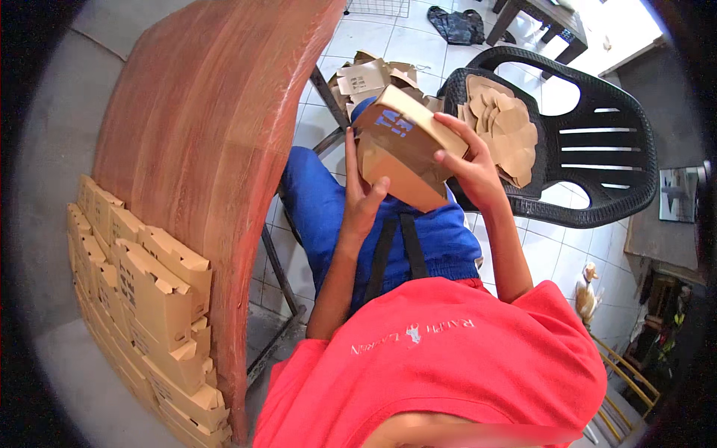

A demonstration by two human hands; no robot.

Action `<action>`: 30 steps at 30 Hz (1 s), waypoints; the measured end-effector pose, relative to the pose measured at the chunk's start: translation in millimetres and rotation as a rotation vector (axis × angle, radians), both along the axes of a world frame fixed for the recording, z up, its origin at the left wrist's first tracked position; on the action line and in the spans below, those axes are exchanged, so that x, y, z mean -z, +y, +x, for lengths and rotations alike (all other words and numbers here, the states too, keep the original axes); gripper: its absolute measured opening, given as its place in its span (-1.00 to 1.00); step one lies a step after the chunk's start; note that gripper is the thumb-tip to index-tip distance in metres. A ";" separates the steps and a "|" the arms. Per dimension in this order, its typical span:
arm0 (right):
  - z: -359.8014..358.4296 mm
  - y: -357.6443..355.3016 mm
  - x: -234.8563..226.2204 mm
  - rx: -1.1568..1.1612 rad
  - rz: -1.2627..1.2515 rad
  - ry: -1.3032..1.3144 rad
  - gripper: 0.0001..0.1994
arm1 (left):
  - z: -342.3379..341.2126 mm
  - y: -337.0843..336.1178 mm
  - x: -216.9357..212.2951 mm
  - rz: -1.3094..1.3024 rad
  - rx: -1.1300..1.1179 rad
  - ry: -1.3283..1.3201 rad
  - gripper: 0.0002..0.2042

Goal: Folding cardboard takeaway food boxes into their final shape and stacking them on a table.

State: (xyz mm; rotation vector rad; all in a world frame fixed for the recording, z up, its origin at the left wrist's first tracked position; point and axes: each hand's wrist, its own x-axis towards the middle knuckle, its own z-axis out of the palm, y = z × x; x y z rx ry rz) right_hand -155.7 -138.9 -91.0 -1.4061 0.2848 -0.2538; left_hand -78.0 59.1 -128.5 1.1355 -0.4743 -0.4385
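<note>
A brown cardboard box (407, 157) with dark printing on one side is held tilted above my lap, between both hands. My left hand (364, 200) grips its left side, fingers along the edge and thumb on the near face. On the right, my right hand (472, 164) holds the box with thumb and fingers at its upper right edge. Whether the far flaps are folded in cannot be made out. Close by my right hand, a stack of flat cardboard blanks (502, 127) with rounded edges lies on a black plastic chair (597, 142).
A reddish wooden table (202, 104) stands at my left, with several stacked cardboard boxes (153, 299) at its near end. More cardboard pieces (366, 78) lie beyond my knees. A black plastic bag (455, 26) rests on the tiled floor (373, 36). A cat (588, 295) is at the right.
</note>
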 end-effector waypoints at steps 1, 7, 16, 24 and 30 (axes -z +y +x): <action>0.1 6.0 -3.2 -0.054 0.001 -0.010 -0.34 | 0.6 -4.4 2.9 -0.004 -0.116 0.046 -0.09; 4.4 30.2 -13.1 -0.200 0.055 -0.041 -0.26 | 9.0 1.4 13.3 0.035 -0.351 0.346 -0.41; 2.9 18.6 -5.8 -0.278 0.330 -0.045 -0.19 | 18.2 10.5 32.1 0.008 -0.292 0.440 -0.44; 0.1 32.2 -2.7 -0.448 0.200 0.001 -0.27 | 14.2 9.6 24.6 0.035 -0.345 0.397 -0.45; 6.9 71.0 6.1 -0.256 0.120 0.072 -0.31 | 4.5 6.8 15.4 -0.004 -0.116 0.161 -0.38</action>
